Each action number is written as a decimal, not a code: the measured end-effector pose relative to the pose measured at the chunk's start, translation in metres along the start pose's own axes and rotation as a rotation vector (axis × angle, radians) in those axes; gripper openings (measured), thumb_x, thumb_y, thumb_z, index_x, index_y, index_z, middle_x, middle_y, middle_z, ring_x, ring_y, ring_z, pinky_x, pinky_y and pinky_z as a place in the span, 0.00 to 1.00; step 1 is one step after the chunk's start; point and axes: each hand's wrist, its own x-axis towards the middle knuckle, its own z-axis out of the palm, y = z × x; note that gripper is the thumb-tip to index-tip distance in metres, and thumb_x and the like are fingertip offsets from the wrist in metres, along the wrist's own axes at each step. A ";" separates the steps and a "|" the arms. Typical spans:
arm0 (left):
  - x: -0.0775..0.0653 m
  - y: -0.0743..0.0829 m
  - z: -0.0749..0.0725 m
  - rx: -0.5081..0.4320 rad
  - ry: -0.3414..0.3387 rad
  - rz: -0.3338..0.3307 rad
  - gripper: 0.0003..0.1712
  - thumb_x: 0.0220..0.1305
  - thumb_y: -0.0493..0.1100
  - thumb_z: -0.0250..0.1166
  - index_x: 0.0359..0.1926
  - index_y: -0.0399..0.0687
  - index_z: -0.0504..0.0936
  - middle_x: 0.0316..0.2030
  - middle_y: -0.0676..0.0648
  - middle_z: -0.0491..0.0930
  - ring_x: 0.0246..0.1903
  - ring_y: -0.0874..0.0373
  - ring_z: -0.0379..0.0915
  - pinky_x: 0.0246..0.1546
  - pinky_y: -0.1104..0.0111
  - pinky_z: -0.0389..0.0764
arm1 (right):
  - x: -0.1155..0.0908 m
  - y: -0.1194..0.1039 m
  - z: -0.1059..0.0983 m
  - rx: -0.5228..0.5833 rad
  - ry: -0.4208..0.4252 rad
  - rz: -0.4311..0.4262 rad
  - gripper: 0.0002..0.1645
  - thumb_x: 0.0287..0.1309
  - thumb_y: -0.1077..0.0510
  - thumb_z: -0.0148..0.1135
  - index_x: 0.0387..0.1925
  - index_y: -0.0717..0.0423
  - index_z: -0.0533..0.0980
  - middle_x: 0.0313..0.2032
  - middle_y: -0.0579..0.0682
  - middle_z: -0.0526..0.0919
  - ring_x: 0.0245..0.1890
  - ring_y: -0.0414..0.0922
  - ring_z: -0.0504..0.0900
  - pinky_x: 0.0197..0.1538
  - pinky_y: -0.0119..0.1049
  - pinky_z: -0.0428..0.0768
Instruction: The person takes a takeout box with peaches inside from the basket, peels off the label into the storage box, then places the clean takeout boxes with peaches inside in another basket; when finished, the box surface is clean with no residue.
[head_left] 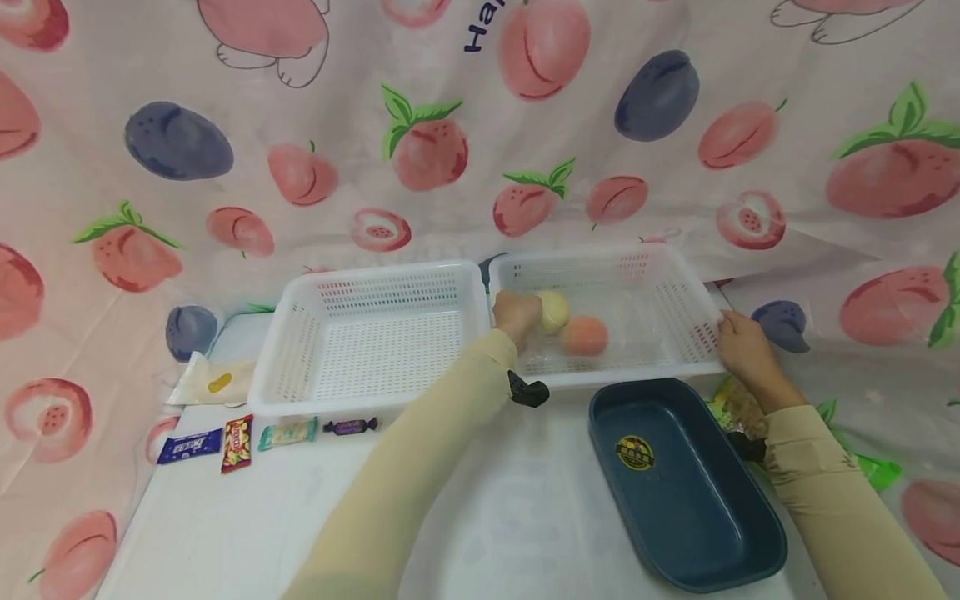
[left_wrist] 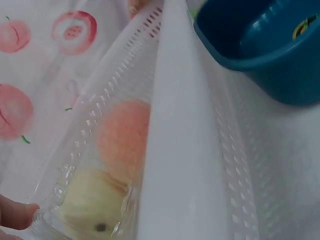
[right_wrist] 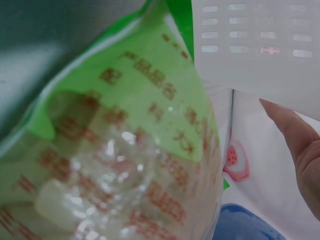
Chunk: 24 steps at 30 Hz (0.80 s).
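My left hand reaches into the right white basket. Its fingertips pinch the ridged corner of a clear plastic box. Inside the box are a pale yellow fruit with a dark spot and an orange-pink round fruit. At the basket's right end, my right hand grips the rim. In the right wrist view, a fingertip lies right at the lower edge of the slotted basket wall. A green printed snack bag sits below that hand, partly hidden by the right forearm in the head view.
A second white basket stands on the left. A deep blue tray lies in front of the right basket. Along the left are a white packet, a blue wrapper, a red wrapper, a teal wrapper and a purple candy.
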 end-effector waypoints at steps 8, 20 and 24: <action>0.002 0.001 0.010 0.062 -0.003 -0.067 0.22 0.65 0.29 0.59 0.60 0.28 0.76 0.50 0.38 0.80 0.45 0.49 0.75 0.51 0.61 0.84 | 0.001 0.000 0.001 0.002 0.005 0.008 0.35 0.82 0.55 0.24 0.76 0.78 0.52 0.66 0.81 0.66 0.64 0.70 0.69 0.69 0.72 0.67; 0.004 -0.002 0.014 0.279 -0.036 -0.021 0.24 0.69 0.33 0.59 0.65 0.31 0.73 0.51 0.38 0.81 0.44 0.50 0.73 0.56 0.58 0.83 | -0.001 -0.004 0.000 -0.015 0.010 0.033 0.35 0.82 0.54 0.24 0.76 0.76 0.52 0.67 0.81 0.65 0.61 0.69 0.70 0.66 0.71 0.69; 0.004 -0.004 0.013 0.291 -0.052 -0.009 0.24 0.70 0.33 0.58 0.66 0.31 0.73 0.53 0.38 0.80 0.45 0.49 0.73 0.57 0.57 0.83 | -0.001 -0.004 0.000 -0.014 0.003 0.042 0.35 0.82 0.54 0.23 0.77 0.76 0.52 0.68 0.81 0.64 0.61 0.69 0.70 0.66 0.71 0.69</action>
